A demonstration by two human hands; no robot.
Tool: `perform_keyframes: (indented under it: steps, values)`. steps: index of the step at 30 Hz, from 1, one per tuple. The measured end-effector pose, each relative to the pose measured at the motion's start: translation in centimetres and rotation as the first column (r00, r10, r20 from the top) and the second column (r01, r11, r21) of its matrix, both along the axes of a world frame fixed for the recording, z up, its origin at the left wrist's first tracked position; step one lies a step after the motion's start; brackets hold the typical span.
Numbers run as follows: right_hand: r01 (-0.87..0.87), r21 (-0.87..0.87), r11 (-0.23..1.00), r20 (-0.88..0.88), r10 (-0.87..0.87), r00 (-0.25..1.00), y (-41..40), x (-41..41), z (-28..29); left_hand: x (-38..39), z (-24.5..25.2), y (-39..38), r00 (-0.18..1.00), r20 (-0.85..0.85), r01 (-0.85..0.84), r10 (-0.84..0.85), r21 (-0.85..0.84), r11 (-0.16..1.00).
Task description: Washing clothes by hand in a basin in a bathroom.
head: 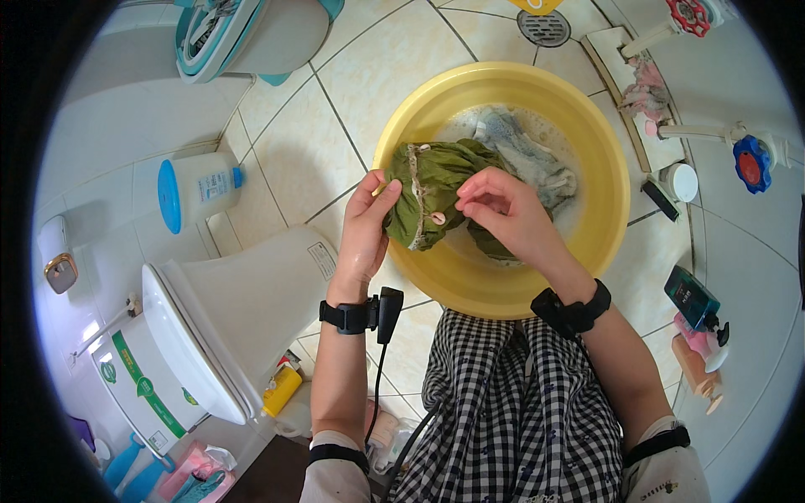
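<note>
My left hand (366, 217) grips the left edge of a wet olive-green cloth garment (449, 165), thumb on top. A pale braided cord trim (415, 179) with small cowrie-like shells (438, 218) runs across the cloth. At the garment's right part is my right hand (509, 217), thumb and fingertips drawn together; whether a fold is pinched between them cannot be seen. Both hands are over a yellow plastic basin (591, 245). In its sudsy water (462, 121) lies a grey-blue cloth item (534, 157), partly under the green garment.
Left of me stands a white toilet (251, 264), with a lidded plastic tub (198, 192) beyond it. A folding teal-and-white basin (214, 44) leans at the upper left. Right are a scrubbing brush (660, 200), pump bottles (692, 298) and a blue valve (751, 163). A black cable (409, 446) hangs near my lap.
</note>
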State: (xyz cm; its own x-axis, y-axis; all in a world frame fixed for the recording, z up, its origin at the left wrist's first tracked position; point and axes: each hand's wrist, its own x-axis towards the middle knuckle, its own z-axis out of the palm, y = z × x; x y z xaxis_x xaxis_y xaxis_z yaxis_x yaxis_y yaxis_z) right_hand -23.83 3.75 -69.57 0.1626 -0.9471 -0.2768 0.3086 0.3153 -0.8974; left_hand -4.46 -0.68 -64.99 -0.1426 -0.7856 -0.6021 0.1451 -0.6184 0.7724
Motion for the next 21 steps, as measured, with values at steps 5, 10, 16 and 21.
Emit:
perform_keyframes:
  steps: [5,10,16,21]
  values:
    - [-0.067,-0.005,0.998,0.021,0.068,0.997,0.7,0.7,0.7,-0.4,0.2,0.5,0.999,0.019,-0.03,0.03,-0.029,0.999]
    - [-0.077,0.012,0.997,0.032,0.077,0.997,1.0,1.0,0.1,-1.1,1.2,0.6,0.973,0.165,0.188,-0.163,-0.149,0.971]
    - [-0.105,0.021,0.994,-0.05,0.106,0.993,1.3,0.1,-0.6,-0.8,2.3,0.6,0.945,0.217,0.282,-0.244,-0.16,0.946]
    - [0.161,0.044,0.986,-0.113,-0.155,0.981,0.5,0.0,-0.5,-0.6,2.9,0.9,0.914,0.226,0.365,-0.337,-0.095,0.926]
